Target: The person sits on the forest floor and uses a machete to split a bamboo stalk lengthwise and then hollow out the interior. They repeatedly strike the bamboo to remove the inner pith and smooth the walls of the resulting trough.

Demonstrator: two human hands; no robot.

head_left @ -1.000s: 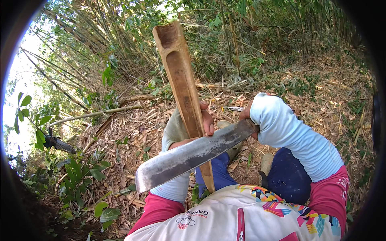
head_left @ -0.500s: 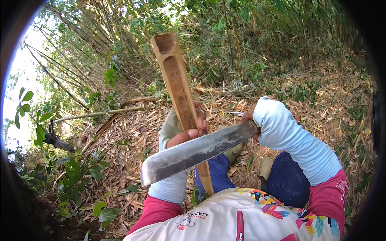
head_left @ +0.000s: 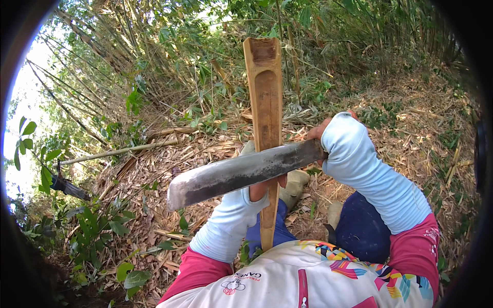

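Observation:
A split length of bamboo [head_left: 267,113], hollow face toward me with a node near its top, stands almost upright in front of me; its lower end reaches my shirt. My left hand [head_left: 260,191] is closed around its lower half, mostly hidden behind the blade and the bamboo. My right hand [head_left: 319,132] is closed at the handle end of a machete [head_left: 241,169], with the pale blue sleeve covering much of the hand and the handle. The broad, worn blade points left and crosses in front of the bamboo; whether they touch, I cannot tell.
Dry leaves and bamboo litter [head_left: 169,190] cover the ground. A fallen pole [head_left: 123,150] lies to the left, near leafy plants [head_left: 97,226] and a dark object [head_left: 69,187]. Bamboo thickets [head_left: 128,51] stand ahead. My boots [head_left: 294,188] show below my hands.
The bamboo has swung from a leftward lean to nearly upright, its top moving right. The blade has shifted slightly left and up at its tip, and now covers most of my left hand.

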